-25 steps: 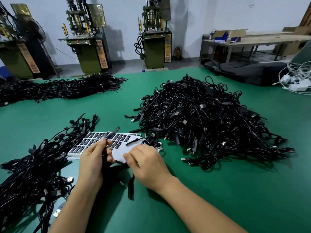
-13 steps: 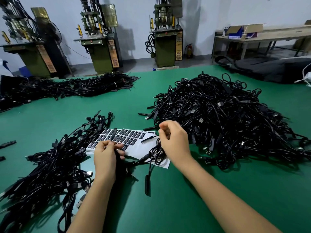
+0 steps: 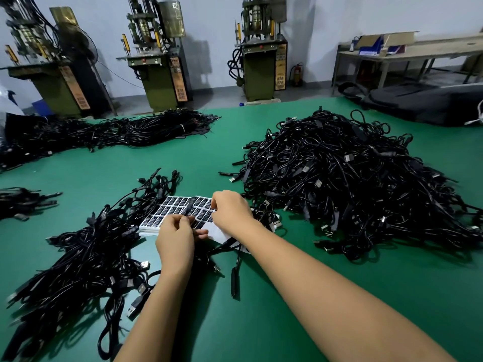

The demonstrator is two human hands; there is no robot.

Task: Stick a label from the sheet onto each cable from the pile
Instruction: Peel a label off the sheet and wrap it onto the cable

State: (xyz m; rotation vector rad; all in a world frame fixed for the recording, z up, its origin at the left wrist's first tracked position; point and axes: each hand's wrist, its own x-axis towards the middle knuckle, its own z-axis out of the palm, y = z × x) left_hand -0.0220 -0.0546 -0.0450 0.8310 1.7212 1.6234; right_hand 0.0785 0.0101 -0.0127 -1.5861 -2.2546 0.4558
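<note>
A white sheet of black labels [image 3: 171, 211] lies on the green table [image 3: 287, 296] in front of me. My left hand [image 3: 176, 240] grips a black cable [image 3: 189, 206] whose plug end sticks up over the sheet. Over the sheet's right edge, the curled fingertips of my right hand [image 3: 230, 211] pinch at a label. A large pile of black cables [image 3: 352, 178] rises to the right. Another heap of cables [image 3: 78, 257] spreads to the left.
More bundled black cables [image 3: 117, 131] lie along the far left of the table, and a small bunch [image 3: 23, 202] sits at the left edge. A black bag [image 3: 423, 100] rests at the far right. Green machines [image 3: 162, 61] stand beyond the table.
My right hand has moved left from the big pile's edge onto the label sheet. The left hand keeps its hold on the cable over the sheet.
</note>
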